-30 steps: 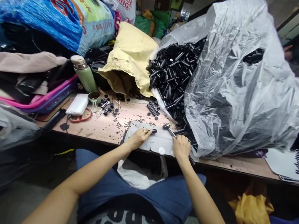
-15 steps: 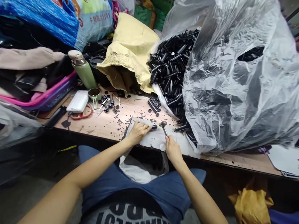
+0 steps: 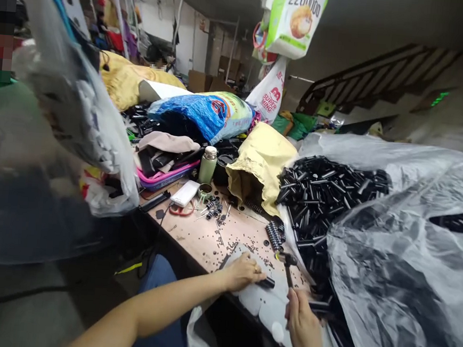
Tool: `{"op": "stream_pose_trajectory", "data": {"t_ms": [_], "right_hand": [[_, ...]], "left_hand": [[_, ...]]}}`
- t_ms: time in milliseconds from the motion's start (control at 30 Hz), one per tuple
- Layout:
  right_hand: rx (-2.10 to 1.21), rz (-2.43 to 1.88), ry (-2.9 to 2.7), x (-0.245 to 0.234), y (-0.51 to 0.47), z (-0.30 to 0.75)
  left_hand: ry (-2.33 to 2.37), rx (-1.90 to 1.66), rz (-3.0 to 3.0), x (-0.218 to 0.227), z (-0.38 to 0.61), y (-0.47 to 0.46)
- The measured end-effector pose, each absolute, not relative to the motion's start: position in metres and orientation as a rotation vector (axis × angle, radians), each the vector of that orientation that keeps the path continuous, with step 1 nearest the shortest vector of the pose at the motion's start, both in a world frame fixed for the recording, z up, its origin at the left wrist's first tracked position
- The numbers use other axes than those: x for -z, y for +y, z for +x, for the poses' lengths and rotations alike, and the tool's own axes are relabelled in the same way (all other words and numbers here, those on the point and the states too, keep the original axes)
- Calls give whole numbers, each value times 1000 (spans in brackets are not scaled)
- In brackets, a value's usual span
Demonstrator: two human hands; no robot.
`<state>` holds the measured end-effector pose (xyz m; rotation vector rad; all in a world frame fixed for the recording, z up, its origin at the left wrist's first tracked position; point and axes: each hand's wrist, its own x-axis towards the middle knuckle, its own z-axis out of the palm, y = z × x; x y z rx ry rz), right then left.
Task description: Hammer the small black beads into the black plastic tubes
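My left hand [image 3: 243, 273] is closed around a short black tube [image 3: 267, 281], pinning it down on a pale grey board [image 3: 261, 303] at the table's front edge. In my right hand [image 3: 304, 321] is a small hammer [image 3: 289, 271], gripped by its handle. Its head is raised to the right of the tube, apart from it. Tiny dark bits are scattered over the board and the wooden tabletop [image 3: 187, 231]. Stacks of black-and-silver ringed pieces [image 3: 275, 234] lie beyond the hammer.
A large clear plastic bag [image 3: 400, 272] spills many black tubes [image 3: 326, 197] on the right. A yellow sack [image 3: 267, 149], green flask [image 3: 207, 166], white box [image 3: 184, 193], red-handled scissors [image 3: 181, 210] and pink-rimmed basket [image 3: 167, 178] stand toward the back and left.
The view has swung up and to the left, showing more of the room. The hammer is lifted farther from the tube. My left hand still holds the tube on the board.
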<state>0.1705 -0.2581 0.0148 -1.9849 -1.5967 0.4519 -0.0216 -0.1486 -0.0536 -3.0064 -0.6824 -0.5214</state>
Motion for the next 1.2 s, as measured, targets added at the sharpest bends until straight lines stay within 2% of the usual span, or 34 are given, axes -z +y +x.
{"op": "stream_pose_trajectory", "data": {"t_ms": [133, 267, 367, 467, 567, 833, 1033, 1200], "right_hand": [[-477, -1989, -1571, 4, -254, 175], [-486, -2004, -1690, -10, -271, 164], [-504, -2156, -1588, -16, -286, 158], [-337, -2250, -1495, -6, -296, 154], [-390, -2389, -1588, 0, -303, 149], [-246, -2079, -1583, -50, -300, 118], [-459, -2312, -2028, -23, -284, 93], [-209, -2349, -1917, -26, -282, 133]], "left_hand": [[-708, 571, -3058, 52, -20, -149], [-856, 533, -3124, 44, -24, -163], [-909, 451, -3152, 45, -28, -164], [-912, 457, -3151, 52, -29, -158], [-932, 429, -3107, 54, -27, -164], [-1051, 442, -3059, 58, 5, -213], [-1063, 531, -3227, 66, 6, -209], [-1252, 573, -3267, 46, 15, -214]]}}
